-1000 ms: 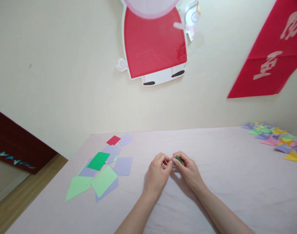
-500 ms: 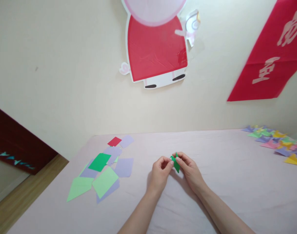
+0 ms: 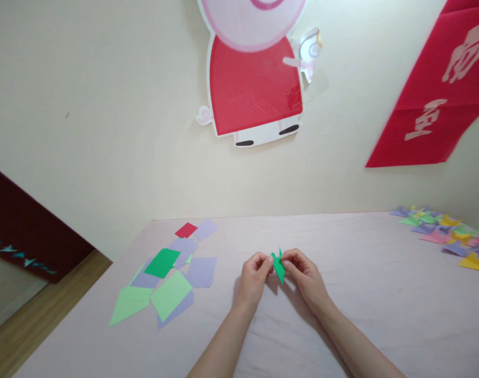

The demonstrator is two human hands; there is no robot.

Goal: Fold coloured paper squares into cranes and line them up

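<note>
A small green origami crane, folded with pointed tips, is held between my two hands above the pale sheet. My left hand pinches its left side between thumb and forefinger. On the other side, my right hand grips it with thumb and fingertips. One thin tip sticks up between the hands, and a broader point hangs down. Fingertips cover parts of both sides of the paper.
Loose paper squares in dark green, light green, purple and red lie at the left. Several folded paper cranes in mixed colours stand at the right. The pale sheet meets a wall behind, bearing a cartoon sticker.
My hands have moved slightly apart, and more of the green crane shows between them. The crane has shifted a little left and down. The camera view has tilted slightly.
</note>
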